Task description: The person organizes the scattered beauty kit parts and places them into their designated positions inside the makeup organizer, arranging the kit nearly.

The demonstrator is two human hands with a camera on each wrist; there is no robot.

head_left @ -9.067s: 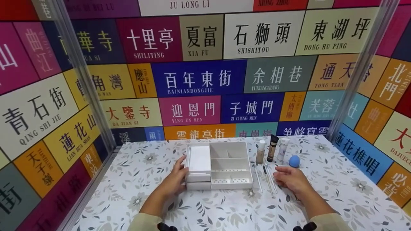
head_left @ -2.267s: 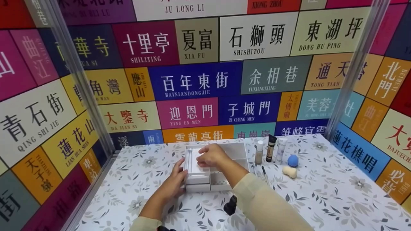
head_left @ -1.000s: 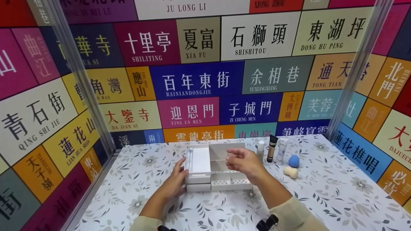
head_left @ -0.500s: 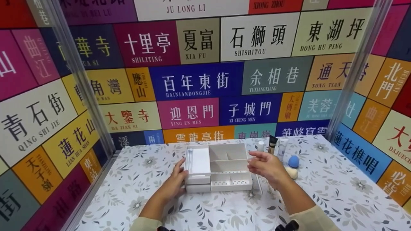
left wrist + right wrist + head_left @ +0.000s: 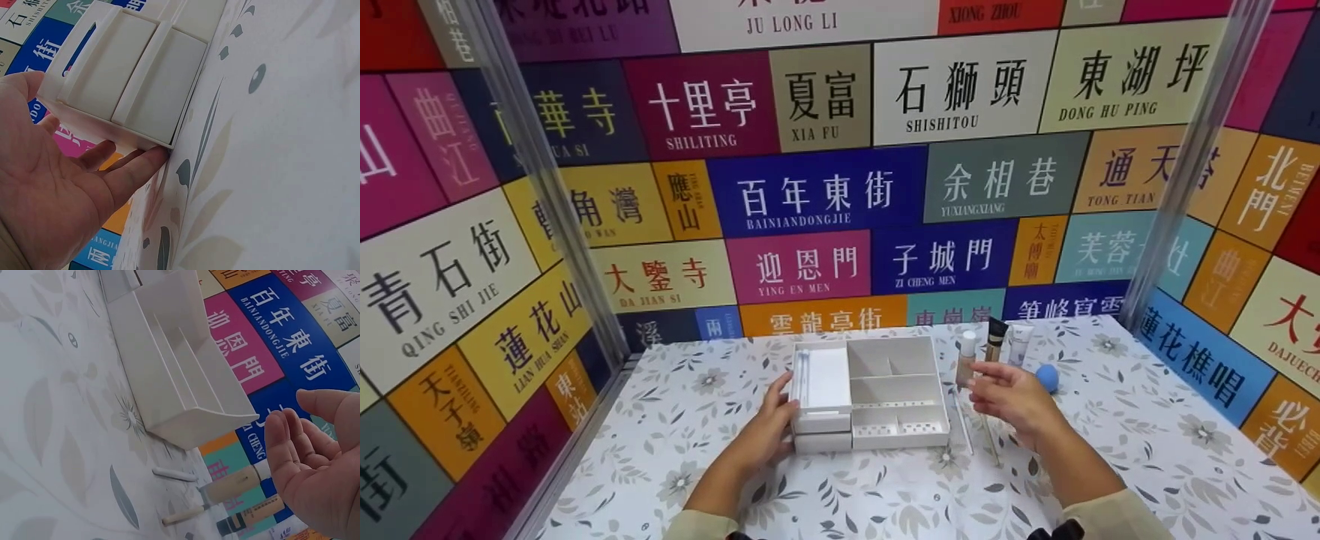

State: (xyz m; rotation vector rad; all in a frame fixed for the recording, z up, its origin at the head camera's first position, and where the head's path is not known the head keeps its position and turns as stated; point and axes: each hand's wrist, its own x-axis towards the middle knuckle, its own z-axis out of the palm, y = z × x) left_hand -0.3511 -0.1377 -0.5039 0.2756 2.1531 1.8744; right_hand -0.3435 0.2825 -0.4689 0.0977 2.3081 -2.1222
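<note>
In the head view a white desktop organizer [image 5: 896, 390] stands at the table's middle, with drawers on its left side and divided compartments on its right. Slim sticks lie in the slot along its upper left. My left hand [image 5: 765, 420] rests against the organizer's left side, its fingertips touching the wall, as the left wrist view also shows. Loosely bent, my right hand [image 5: 1020, 405] hovers right of the organizer and holds nothing. It partly covers a foundation bottle [image 5: 966, 352], a black-capped tube [image 5: 996, 337] and two slim sticks, a white one [image 5: 964, 431] and a makeup brush [image 5: 992, 439].
A white tube [image 5: 1020, 341] stands behind my right hand, with a blue makeup sponge [image 5: 1046, 377] beside it. The table [image 5: 810, 495] wears a floral cover. Sign-printed walls [image 5: 825, 184] rise behind and at both sides.
My right hand was over the organizer's upper left tray, then moved right, away from it, toward the cosmetics. It now hides the beige sponge seen earlier. My left hand has stayed at the organizer's side.
</note>
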